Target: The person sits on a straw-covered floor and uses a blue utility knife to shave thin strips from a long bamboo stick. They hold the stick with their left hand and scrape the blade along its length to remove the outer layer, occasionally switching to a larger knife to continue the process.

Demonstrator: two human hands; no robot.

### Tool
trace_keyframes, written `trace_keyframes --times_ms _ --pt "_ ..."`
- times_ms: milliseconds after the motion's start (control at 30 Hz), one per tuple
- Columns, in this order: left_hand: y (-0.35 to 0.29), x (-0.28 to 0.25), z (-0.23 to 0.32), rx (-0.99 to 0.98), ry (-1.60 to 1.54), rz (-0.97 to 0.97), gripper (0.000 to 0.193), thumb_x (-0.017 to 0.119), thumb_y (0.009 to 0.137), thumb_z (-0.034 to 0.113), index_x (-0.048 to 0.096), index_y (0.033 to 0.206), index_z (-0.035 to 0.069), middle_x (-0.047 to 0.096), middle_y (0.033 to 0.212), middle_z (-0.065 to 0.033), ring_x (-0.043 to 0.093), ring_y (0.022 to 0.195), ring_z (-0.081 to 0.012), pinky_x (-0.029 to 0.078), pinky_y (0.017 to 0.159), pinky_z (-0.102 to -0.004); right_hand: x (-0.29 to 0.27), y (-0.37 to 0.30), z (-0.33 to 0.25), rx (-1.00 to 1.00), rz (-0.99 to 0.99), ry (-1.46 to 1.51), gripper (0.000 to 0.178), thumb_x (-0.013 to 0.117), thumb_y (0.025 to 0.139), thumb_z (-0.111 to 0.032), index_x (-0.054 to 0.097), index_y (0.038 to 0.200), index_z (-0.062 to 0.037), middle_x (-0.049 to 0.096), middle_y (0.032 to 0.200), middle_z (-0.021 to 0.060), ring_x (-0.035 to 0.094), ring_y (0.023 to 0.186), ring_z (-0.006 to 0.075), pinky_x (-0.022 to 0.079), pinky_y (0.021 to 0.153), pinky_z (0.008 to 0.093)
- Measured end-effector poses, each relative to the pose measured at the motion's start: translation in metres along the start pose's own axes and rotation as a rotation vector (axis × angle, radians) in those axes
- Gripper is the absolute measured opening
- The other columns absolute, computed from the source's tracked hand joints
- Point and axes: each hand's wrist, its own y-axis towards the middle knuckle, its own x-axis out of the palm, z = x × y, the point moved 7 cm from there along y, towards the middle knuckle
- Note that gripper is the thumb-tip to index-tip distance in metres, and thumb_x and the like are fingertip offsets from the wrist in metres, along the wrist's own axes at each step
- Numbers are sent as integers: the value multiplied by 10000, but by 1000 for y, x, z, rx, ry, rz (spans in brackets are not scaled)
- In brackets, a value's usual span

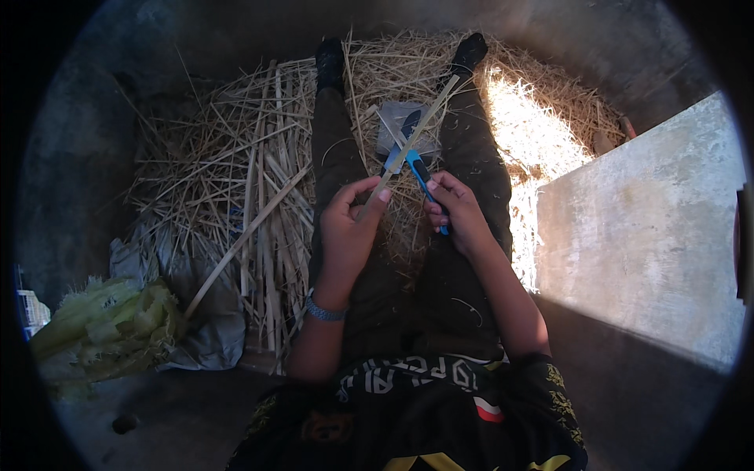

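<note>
My left hand (351,226) is closed, pinching the near end of a thin, pale bamboo-like strip (424,123) between thumb and fingers. The strip slants up and to the right between my legs. My right hand (457,210) is wrapped round the blue and black handle of a utility knife (418,166). Its narrow blade points up and left and crosses the strip. Beyond the crossing, a translucent plastic piece (428,145) lies between my legs, with a dark blue object (411,122) on it that I cannot make out fully.
Long split strips (263,204) lie heaped left of my legs. Thin shavings (408,63) cover the floor around my feet, sunlit at the right. A frayed yellow-green sack (118,322) sits at the lower left. A pale concrete slab (640,228) stands on the right.
</note>
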Motion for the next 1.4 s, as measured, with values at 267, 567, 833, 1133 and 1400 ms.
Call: trace_keyframes --times_ms 267,567,833,1133,1400 --pt "0 -1 6 18 -35 -26 299 735 968 162 685 1192 -29 674 976 8 530 689 22 376 563 -160 -5 1 2 53 -8 176 145 563 1044 -277 539 980 -149 443 667 -53 366 487 33 346 493 208" --pt "1 0 5 49 -82 -31 276 733 970 160 684 1158 -36 682 941 9 528 694 28 367 570 -153 -4 0 2 105 -257 315 531 390 1074 -544 549 831 -100 349 544 -78 335 417 64 387 505 263" --pt "2 -2 7 89 -113 -18 225 731 971 153 682 1096 -27 669 913 15 542 713 22 387 590 -152 10 1 1 183 -430 489 765 282 999 -744 382 522 -155 331 451 -17 349 386 138 424 586 320" --pt "1 -1 4 34 -113 -60 193 707 979 123 677 1104 -21 698 987 -31 642 930 -63 493 856 -210 4 0 -8 76 -313 786 698 316 1043 -638 395 568 -134 372 515 9 404 473 145 467 613 343" --pt "-7 2 17 31 -80 -23 169 718 974 129 670 1069 -3 695 957 -13 619 877 -31 470 770 -181 16 -15 -15 123 -675 1034 592 364 1064 -516 395 662 -82 400 616 51 426 557 136 373 383 238"
